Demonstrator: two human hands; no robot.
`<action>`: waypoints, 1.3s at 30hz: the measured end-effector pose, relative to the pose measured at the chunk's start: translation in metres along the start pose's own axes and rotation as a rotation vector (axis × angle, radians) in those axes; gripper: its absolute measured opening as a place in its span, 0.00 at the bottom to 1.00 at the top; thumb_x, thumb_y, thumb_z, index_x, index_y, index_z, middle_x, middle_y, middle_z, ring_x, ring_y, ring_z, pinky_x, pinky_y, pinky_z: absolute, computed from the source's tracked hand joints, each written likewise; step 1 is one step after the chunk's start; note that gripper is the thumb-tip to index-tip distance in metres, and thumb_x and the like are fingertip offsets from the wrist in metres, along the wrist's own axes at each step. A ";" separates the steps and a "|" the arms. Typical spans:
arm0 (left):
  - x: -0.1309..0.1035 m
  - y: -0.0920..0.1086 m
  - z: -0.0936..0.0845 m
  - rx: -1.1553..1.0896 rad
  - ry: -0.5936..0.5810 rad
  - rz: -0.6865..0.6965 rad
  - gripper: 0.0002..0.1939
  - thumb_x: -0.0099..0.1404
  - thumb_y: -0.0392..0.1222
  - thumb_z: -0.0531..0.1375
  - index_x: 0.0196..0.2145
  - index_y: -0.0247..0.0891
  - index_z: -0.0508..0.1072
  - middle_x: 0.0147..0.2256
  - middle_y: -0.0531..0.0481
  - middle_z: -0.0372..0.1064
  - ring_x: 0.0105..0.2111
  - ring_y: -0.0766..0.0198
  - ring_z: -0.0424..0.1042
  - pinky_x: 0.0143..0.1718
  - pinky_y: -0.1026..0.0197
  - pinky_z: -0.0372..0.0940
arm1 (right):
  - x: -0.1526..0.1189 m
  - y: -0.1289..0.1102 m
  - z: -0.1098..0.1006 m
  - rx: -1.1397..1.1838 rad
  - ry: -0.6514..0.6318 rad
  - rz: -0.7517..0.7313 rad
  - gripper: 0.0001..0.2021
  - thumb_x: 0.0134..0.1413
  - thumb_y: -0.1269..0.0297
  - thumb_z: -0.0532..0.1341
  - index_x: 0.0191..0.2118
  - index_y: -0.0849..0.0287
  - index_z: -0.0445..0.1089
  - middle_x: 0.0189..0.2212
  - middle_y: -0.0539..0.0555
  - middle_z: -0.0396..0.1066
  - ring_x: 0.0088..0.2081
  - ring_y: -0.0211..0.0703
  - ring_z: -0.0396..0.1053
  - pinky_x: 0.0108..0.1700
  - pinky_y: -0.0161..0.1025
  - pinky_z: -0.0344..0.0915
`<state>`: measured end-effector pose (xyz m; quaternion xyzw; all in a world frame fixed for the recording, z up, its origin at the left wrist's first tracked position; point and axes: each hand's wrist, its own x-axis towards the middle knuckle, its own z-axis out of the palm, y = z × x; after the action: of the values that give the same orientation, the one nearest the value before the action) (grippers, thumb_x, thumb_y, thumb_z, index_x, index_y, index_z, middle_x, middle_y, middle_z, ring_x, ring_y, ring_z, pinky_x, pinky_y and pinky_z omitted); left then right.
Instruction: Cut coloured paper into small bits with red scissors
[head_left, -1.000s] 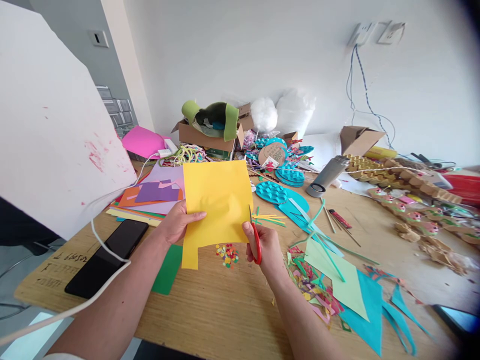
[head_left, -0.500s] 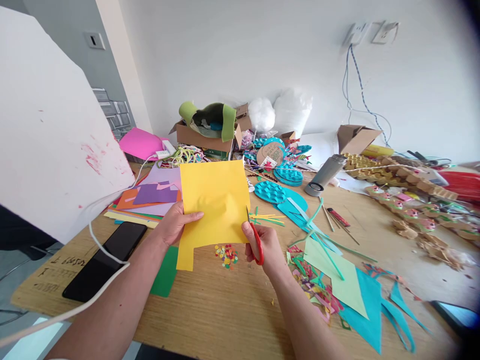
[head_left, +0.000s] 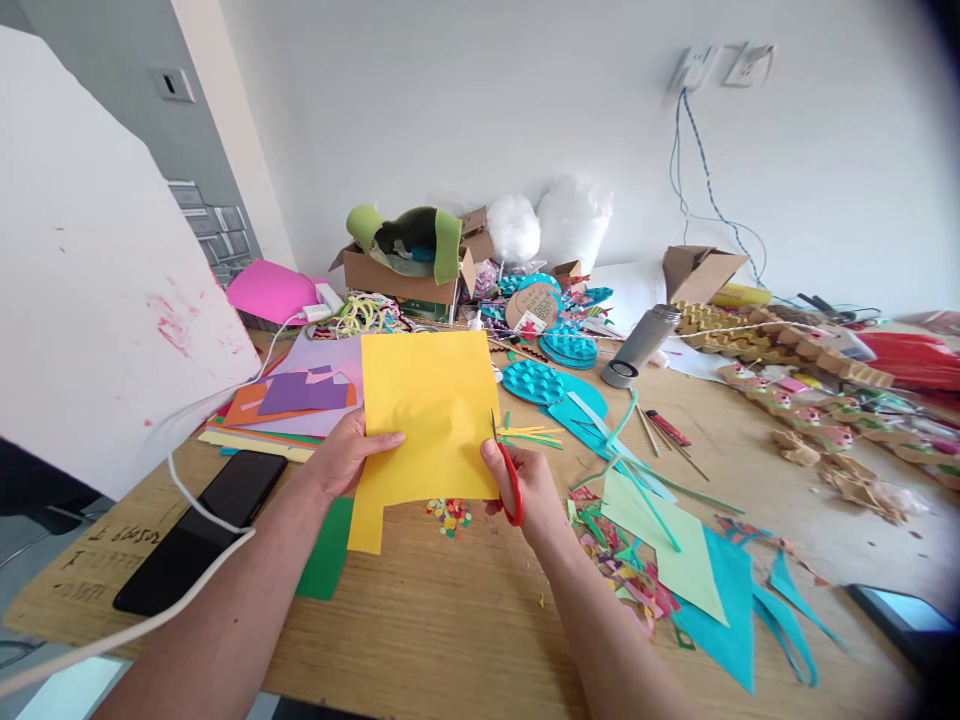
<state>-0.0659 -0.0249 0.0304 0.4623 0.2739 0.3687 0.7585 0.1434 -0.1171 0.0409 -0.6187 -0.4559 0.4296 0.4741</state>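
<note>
A yellow sheet of paper (head_left: 427, 400) is held up over the table, with a narrow strip hanging from its lower left corner. My left hand (head_left: 351, 455) pinches its left edge, thumb on the front. In my right hand (head_left: 525, 490) are red-handled scissors (head_left: 514, 485), their blade pointing up at the sheet's right edge. My right thumb also lies against that edge. Below the sheet lies a small heap of colourful paper dots (head_left: 448, 517). Thin yellow and green strips (head_left: 532, 434) lie just right of the scissors.
A black phone (head_left: 202, 530) and a white cable (head_left: 217, 520) lie at the left. Paper scraps (head_left: 622, 570) and blue paper (head_left: 724, 610) cover the right front. A grey bottle (head_left: 641, 345) leans farther back, near egg cartons (head_left: 750, 335). A cardboard box (head_left: 405, 280) stands by the wall.
The view has shifted slightly, so the background sits a little farther left. The yellow sheet looks flatter and a bit lower. Both hands keep their holds.
</note>
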 end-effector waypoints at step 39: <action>0.001 -0.001 0.001 -0.008 -0.031 -0.021 0.32 0.51 0.35 0.67 0.55 0.36 0.66 0.46 0.38 0.72 0.45 0.47 0.73 0.46 0.47 0.67 | 0.001 0.010 0.002 -0.015 0.060 -0.047 0.25 0.46 0.41 0.61 0.21 0.61 0.62 0.14 0.47 0.59 0.11 0.34 0.60 0.10 0.29 0.54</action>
<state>-0.0645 -0.0250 0.0292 0.4619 0.2652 0.3547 0.7685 0.1434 -0.1174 0.0310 -0.6242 -0.4590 0.3961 0.4928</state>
